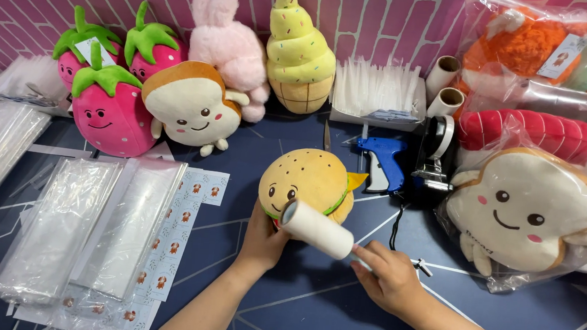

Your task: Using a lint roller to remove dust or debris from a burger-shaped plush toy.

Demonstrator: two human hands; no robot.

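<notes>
A burger-shaped plush toy [310, 180] with a smiling face sits on the dark blue table. My left hand [261, 238] grips it from below at its left underside. My right hand [388, 274] holds the handle of a white lint roller [316, 228], whose roll lies against the lower front of the burger plush. The roller's handle is mostly hidden inside my fingers.
Strawberry plushes [106, 105], a toast plush [190, 104], a pink bunny [229, 48] and an ice-cream plush [300, 57] line the back. A blue tagging gun [383, 161] and tape dispenser [437, 155] lie behind the burger. Clear bags [86, 225] and sticker sheets [176, 232] lie left; bagged plushes [524, 207] crowd the right.
</notes>
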